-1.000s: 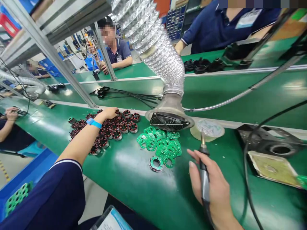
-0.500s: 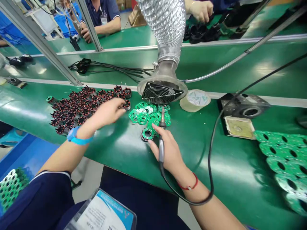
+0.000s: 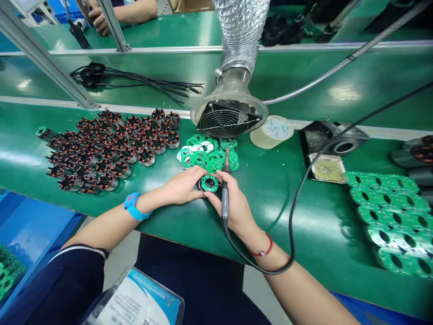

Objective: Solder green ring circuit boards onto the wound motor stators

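Note:
My left hand point(image 3: 179, 186) is closed on the left side of a motor stator, thumb and fingers around its edge. On top of the stator lies a ring-shaped green circuit board point(image 3: 209, 189), its dark centre hole facing up. My right hand point(image 3: 239, 205) holds a soldering iron point(image 3: 225, 201), its tip pointing away from me beyond the board. The thumb and a finger of that hand also reach the stator's right side. Loose green ring boards point(image 3: 199, 159) lie in a heap just behind. To the left stand several copper-wound stators point(image 3: 122, 169) in rows.
A fume extractor point(image 3: 225, 119) with a silver duct hangs over the loose boards. A round tub point(image 3: 270, 140), a soldering iron stand point(image 3: 321, 140) with a yellowish pad point(image 3: 326, 168), and green board panels point(image 3: 385, 198) are on the right. The iron's black cable point(image 3: 293, 225) loops over my right forearm.
My left hand has moved right, from the rows of stators to the stator with the board, and has closed on it. My right hand still holds the soldering iron. The view has tilted down.

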Demonstrator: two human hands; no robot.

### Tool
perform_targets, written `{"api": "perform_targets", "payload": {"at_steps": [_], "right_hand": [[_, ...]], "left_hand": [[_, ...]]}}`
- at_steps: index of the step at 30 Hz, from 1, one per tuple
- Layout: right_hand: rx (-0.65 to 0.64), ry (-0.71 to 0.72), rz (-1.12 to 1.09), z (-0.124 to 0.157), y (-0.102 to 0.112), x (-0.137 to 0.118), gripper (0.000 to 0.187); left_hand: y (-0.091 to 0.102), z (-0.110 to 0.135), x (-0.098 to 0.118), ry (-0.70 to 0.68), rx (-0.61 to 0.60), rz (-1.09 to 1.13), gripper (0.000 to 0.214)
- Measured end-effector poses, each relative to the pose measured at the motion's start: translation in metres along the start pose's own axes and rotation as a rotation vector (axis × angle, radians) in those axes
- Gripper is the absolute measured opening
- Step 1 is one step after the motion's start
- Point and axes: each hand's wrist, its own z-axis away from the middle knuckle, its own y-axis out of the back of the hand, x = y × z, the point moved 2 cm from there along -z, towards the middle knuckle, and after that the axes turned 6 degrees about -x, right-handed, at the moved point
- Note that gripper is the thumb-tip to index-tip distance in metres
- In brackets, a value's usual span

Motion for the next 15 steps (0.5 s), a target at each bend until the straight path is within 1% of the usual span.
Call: {"api": "perform_targets", "payload": {"at_steps": [1,3,6,9,12,15], "right_hand": [[0.010,0.012,-0.002,-0.001,0.001,0.000,0.053],[0.048,0.054,-0.023,-0.001,0.005,0.000,0.052],[0.117,0.154,-0.031,0.000,0.010,-0.003,0.053],[0.119,0.217,-0.045,0.000,0.010,-0.006,0.058],[0.141,0.198,-0.116,0.000,0.009,-0.009,0.057],[0.183,0.161,-0.136,0.002,0.012,-0.010,0.053]], "left_hand": [[0.000,-0.001,-0.001,-0.007,0.010,0.043,0.042],[0.000,-0.001,-0.001,-0.017,0.008,0.221,0.051],[-0.003,0.002,0.001,-0.002,-0.068,0.630,0.056],[-0.009,0.004,0.002,0.064,-0.047,0.973,0.055],[-0.015,0.003,0.003,0.140,0.004,1.182,0.059],[-0.018,0.004,0.007,0.177,0.022,1.280,0.063]]}}
